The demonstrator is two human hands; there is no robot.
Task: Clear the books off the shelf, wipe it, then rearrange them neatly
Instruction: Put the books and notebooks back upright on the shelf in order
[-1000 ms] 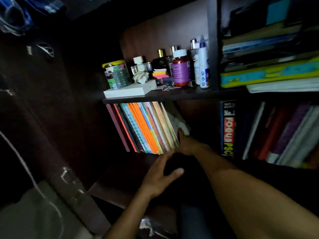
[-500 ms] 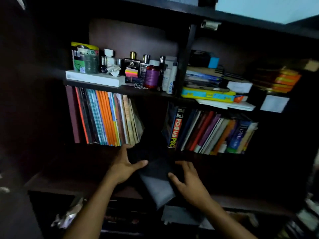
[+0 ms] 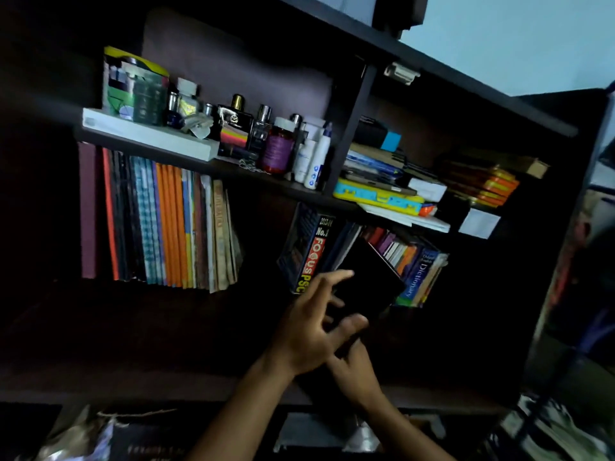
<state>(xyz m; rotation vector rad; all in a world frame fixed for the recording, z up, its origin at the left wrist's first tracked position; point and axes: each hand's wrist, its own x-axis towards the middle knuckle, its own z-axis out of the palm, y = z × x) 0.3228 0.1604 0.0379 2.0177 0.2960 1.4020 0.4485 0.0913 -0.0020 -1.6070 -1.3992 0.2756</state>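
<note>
A dark wooden bookshelf [image 3: 199, 327] holds two rows of upright books. The left row [image 3: 166, 224] has orange, blue and maroon spines. The right row [image 3: 409, 261] starts with a thick "Focus PSC" book [image 3: 311, 254] and ends with a Dictionary. A black book [image 3: 369, 281] is lifted in front of the right row. My left hand [image 3: 309, 334] grips its lower left side with fingers spread. My right hand [image 3: 352, 371] sits under and behind the left hand, at the book's bottom; its fingers are mostly hidden.
The upper shelf carries a white box [image 3: 146, 134], a tin, perfume bottles [image 3: 236, 121], a purple jar and white bottles. To the right lie stacked flat books, a yellow-blue case [image 3: 376, 197] and orange boxes [image 3: 492, 188]. Papers and clutter lie below the shelf.
Both hands moved right, from the gap between the rows to the front of the right row, and raised the black book from lying low to tilted upright. The view has also tilted.
</note>
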